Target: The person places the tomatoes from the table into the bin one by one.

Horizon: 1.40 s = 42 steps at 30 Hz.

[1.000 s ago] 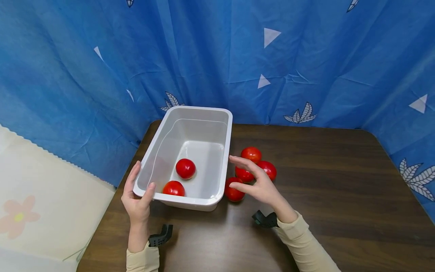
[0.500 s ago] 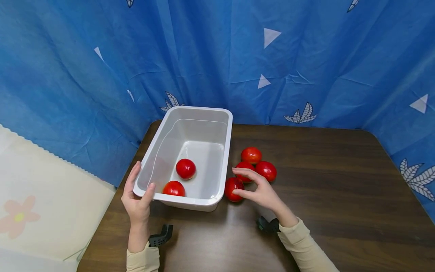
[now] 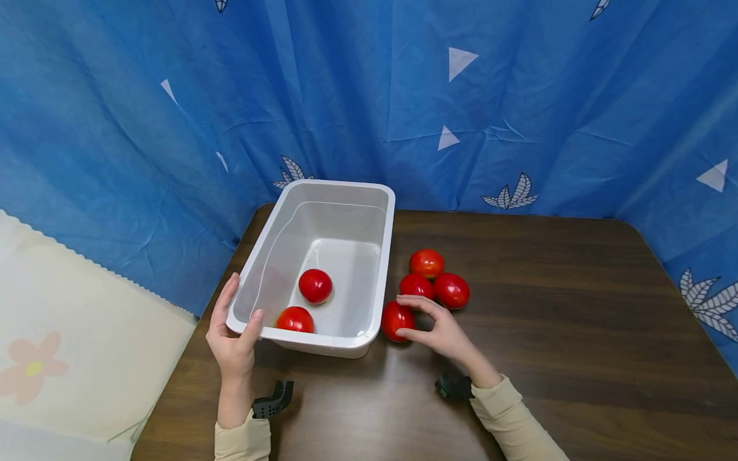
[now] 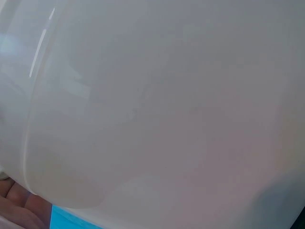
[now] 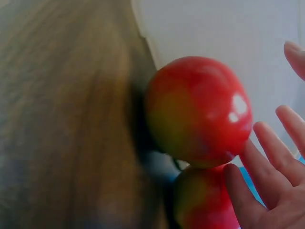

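A white plastic bin (image 3: 389, 256) stands on the left of the dark wooden table (image 3: 548, 288) and holds two red tomatoes (image 3: 314, 285) (image 3: 295, 319). My left hand (image 3: 239, 320) grips its near left corner, thumb over the rim; the left wrist view is filled by the bin wall (image 4: 152, 114). My right hand (image 3: 403, 315) curls round a tomato (image 3: 394, 319) lying against the bin's right wall, index finger above and thumb below. In the right wrist view that tomato (image 5: 198, 112) sits by my fingers (image 5: 267, 157), with another tomato (image 5: 205, 205) behind it.
Three more tomatoes (image 3: 426, 263) (image 3: 451, 290) (image 3: 416, 285) cluster just right of the bin. A blue curtain (image 3: 519, 115) hangs close behind the table. The table's left edge (image 3: 173, 378) is near my left arm, with a pale floor mat (image 3: 69, 358) beyond it.
My right hand has drawn down and towards me from the tomato cluster and its fingers have closed round the nearest tomato. The left hand and the bin have stayed put.
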{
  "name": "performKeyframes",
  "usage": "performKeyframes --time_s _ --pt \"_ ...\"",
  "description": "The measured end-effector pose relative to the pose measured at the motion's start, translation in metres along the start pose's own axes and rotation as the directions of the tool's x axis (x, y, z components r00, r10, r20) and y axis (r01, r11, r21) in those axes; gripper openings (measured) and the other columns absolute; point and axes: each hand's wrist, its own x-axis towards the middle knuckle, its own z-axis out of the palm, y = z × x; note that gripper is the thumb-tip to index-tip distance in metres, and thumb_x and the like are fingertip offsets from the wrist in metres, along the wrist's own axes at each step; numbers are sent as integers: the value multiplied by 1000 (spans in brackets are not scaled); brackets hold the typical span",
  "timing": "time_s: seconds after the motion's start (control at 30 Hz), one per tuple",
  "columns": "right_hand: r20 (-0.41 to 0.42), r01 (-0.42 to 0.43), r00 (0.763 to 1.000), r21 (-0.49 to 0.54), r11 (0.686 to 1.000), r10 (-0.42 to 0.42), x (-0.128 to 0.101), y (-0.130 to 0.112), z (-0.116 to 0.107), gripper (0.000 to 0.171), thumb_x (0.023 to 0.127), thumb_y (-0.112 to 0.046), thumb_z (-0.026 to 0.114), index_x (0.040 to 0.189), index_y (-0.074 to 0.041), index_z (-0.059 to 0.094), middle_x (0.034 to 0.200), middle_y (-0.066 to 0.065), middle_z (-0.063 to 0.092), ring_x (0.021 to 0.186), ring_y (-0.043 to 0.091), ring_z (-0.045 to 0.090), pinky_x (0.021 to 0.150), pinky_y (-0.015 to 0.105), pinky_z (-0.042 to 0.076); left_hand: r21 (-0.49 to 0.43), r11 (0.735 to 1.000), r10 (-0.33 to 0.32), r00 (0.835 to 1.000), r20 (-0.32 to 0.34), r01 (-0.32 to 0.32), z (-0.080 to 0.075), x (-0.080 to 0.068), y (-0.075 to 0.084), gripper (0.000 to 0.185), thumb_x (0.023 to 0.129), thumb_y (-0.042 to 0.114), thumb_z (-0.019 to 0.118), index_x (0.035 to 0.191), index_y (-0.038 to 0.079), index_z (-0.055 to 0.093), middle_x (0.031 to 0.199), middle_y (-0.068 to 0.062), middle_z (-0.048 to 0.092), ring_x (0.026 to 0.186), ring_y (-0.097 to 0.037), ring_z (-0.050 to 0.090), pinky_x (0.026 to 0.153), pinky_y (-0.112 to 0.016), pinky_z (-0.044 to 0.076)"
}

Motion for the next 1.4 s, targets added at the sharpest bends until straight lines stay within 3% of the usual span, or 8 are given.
performKeyframes --time_s 0.23,0.43,0.7,1.17,1.4 --pt "5 43 999 -49 998 -43 -4 -22 0 47 74 -4 77 118 2 60 126 19 56 117 32 50 96 49 42 3 1000 -5 1000 -5 5 0 0 0 57 71 -19 55 127 -12 49 135 -23 47 114 -33 47 88 -29 50" --pt "26 36 999 -80 996 -34 -7 -20 2 50 71 -2 79 118 2 60 128 22 53 119 34 47 94 53 43 0 1000 -9 1000 -4 9 1 0 1 56 72 -19 55 127 -11 49 135 -23 47 114 -33 47 87 -29 50" --pt "58 17 998 -99 995 -11 -9 -18 3 53 71 -3 79 120 -1 60 132 20 50 123 32 45 98 53 40 -5 1000 -9 1000 -6 9 1 0 1 56 72 -19 55 127 -11 49 135 -22 47 114 -33 48 88 -29 50" --pt "29 17 999 -50 999 -15 -10 -22 -2 54 70 -1 79 120 2 58 130 21 51 120 33 47 97 51 41 -4 1000 -16 1000 -6 16 0 0 0 56 72 -19 55 128 -11 49 136 -23 47 114 -33 47 88 -29 50" --pt "8 38 999 -55 998 -38 -6 -4 -6 60 70 -7 81 125 -5 57 134 16 50 120 30 47 94 47 45 2 1000 -15 1000 -10 15 0 0 1 56 72 -19 55 127 -11 49 135 -23 47 114 -33 47 88 -29 50"
